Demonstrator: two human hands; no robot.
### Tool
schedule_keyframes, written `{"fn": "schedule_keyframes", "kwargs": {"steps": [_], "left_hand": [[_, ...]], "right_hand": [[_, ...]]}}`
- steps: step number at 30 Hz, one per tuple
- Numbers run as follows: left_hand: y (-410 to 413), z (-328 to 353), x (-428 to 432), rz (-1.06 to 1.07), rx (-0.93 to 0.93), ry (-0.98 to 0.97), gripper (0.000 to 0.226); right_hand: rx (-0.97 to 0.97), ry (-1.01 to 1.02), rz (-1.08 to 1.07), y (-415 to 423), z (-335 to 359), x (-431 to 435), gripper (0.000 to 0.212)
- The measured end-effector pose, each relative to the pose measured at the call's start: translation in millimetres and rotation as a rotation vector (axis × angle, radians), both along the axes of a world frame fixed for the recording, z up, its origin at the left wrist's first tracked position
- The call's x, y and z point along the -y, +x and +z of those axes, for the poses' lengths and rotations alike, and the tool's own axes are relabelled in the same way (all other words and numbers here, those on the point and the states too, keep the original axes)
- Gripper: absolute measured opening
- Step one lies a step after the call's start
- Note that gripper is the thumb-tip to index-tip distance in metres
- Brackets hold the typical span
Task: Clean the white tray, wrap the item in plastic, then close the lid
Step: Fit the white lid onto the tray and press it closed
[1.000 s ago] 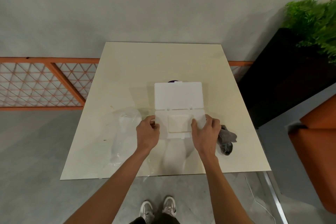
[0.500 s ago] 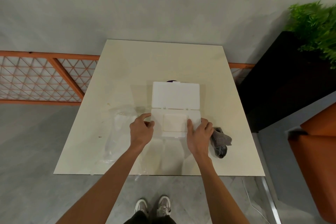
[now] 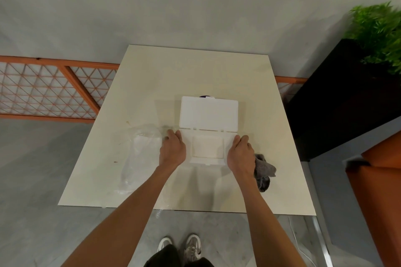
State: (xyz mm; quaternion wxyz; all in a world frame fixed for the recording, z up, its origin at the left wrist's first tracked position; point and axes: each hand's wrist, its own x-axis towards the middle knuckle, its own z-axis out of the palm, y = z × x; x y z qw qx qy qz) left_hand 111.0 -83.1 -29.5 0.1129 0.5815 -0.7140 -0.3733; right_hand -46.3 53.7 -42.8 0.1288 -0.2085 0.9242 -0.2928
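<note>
A white tray (image 3: 207, 160) sits mid-table with its hinged lid (image 3: 208, 113) standing open behind it. Inside lies a pale cream rectangular item (image 3: 207, 145). My left hand (image 3: 171, 149) holds the tray's left side. My right hand (image 3: 240, 154) holds its right side. Clear plastic wrap (image 3: 138, 154) lies crumpled on the table to the left of my left hand. A grey cloth (image 3: 263, 171) lies bunched just right of my right hand. A small dark object peeks from behind the lid's top edge.
The cream table (image 3: 195, 67) ends close to my body. An orange lattice fence (image 3: 43, 89) runs at the left. A black planter (image 3: 338, 102) with a green plant (image 3: 377, 32) stands at the right, with an orange seat (image 3: 382, 180) nearer.
Both hands slid outward from the tray's front corners to its left and right sides. The view shifted slightly.
</note>
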Motion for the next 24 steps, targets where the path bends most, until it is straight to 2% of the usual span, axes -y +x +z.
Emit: {"fn": "schedule_keyframes", "kwargs": {"steps": [4,14,16,18,21,22,24], "left_hand": [[-0.8,-9.7,-4.3,-0.011,-0.005,-0.109,0.033],[1.7,-10.2,-2.7,-0.043,0.01,-0.159,0.03],[6.2,-5.5,-3.9,-0.089,0.007,-0.268,0.025],[12.3,-2.4,-5.6,-0.201,0.025,-0.477,0.025],[16.3,2.9,-0.5,-0.472,0.017,-0.666,0.013],[15.6,6.6,1.5,-0.582,0.033,-0.681,0.009],[12.3,12.6,2.2,-0.771,0.122,-0.659,0.017]], "right_hand": [[0.009,0.008,0.007,-3.3,-4.7,1.0,0.042],[0.041,0.009,0.073,-11.8,-1.4,-0.2,0.04],[-0.046,0.02,0.081,-13.6,-0.9,-4.4,0.033],[-0.24,0.001,0.096,-12.4,1.7,-9.7,0.022],[-0.407,-0.019,0.304,-9.3,9.5,-13.4,0.011],[-0.407,0.023,0.443,-9.9,12.8,-13.2,0.011],[-0.423,0.165,0.72,-10.9,18.2,-12.6,0.018]]}}
